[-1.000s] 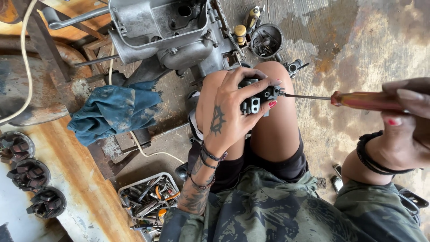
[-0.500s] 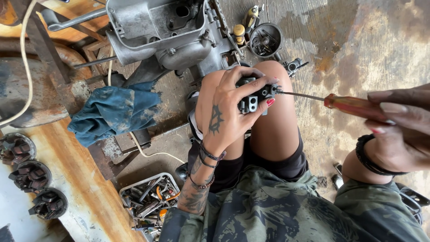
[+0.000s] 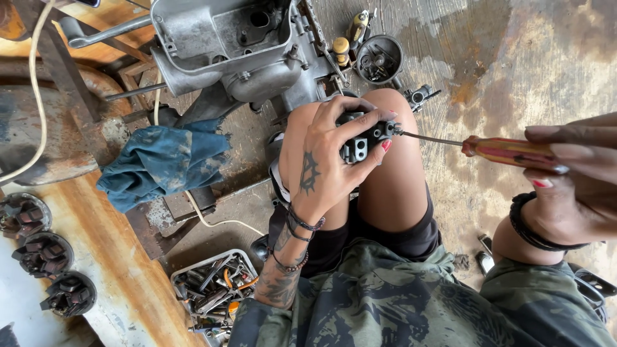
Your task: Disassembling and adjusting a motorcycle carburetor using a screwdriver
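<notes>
Change since earlier: right hand [image 3: 572,173] sits a little higher and nearer the left edge of its old spot, so the screwdriver [image 3: 508,151] now runs almost level instead of slanting down; the left hand has hardly shifted.
Small metal part: a dark, blocky carburettor-like piece [image 3: 360,140] rests on top of the person's raised knee [image 3: 392,167], near the middle of the view.
Left hand: the left hand [image 3: 321,164] wraps over the part from the near side, fingers curled round its top and thumb pressed under it, clamping it firmly against the knee.
Screwdriver: thin steel shaft, orange and yellow handle; its tip meets the right-hand face of the part.
Right hand: fingers lie together along the handle, closed round it from above; the thumb is hidden.
Wrists: dark bead bracelets [image 3: 299,225] on the left wrist, a black band [image 3: 530,228] on the right.
Clothing: camouflage top and black shorts fill the lower part of the view.
Engine casing: a large grey metal housing [image 3: 225,45] stands on the floor just beyond the knee.
Round cup: a small metal bowl [image 3: 379,59] holding loose parts sits beside the casing.
Rag: a crumpled blue cloth [image 3: 160,164] lies left of the knee on a rusty frame.
Tray: a white tray [image 3: 177,270] packed with tools and bits lies below the left forearm.
Far left: three dark round parts [image 3: 42,254] stand in a row on a rust-streaked surface.
Floor: stained grey concrete [image 3: 514,58].
</notes>
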